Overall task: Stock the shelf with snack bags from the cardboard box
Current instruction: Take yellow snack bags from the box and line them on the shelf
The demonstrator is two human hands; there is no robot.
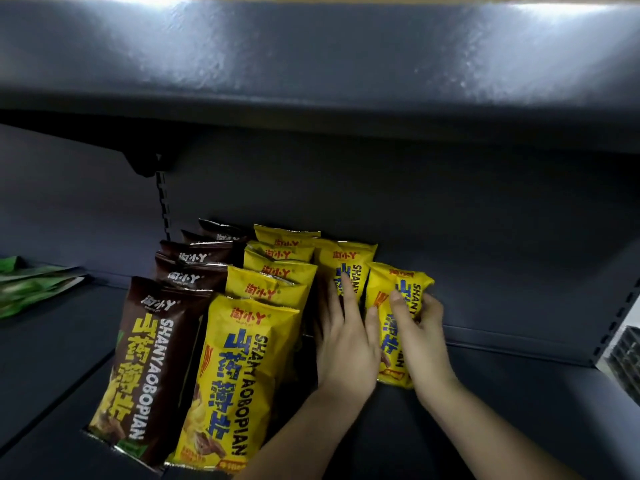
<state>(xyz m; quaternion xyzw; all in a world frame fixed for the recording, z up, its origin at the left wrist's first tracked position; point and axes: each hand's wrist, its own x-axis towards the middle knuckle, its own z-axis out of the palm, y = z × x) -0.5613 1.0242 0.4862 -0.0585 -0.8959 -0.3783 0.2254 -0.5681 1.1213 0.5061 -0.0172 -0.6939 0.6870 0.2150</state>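
Far left, on the neighbouring bay: green bags (31,285), lying flat and untidy, no part of this job by the look of it. Next, a file of brown bags (138,368), upright, each leaning back on the one behind, labels outward, presumably for easy reading from the aisle. Touching it, a matching file of yellow bags (235,375), same lean, same facing.

Then the start of a third file: one rear yellow bag (348,261), standing near the back panel. Against its front, the left hand (346,344), fingers straight and together, gripping nothing. Seems to prop that bag up and keep it from toppling forward.

Just right of it, the held yellow bag (384,306), upright, base apparently on the dark shelf (502,393). Pinched along its right edge by the right hand (422,327), thumb on the front, fingers curled behind. Likely steering it into line beside the rear one.

Overhead, the upper shelf (311,64), with modest headroom. No cardboard box in view. Third file barely begun, so plenty of stocking left, at a guess.
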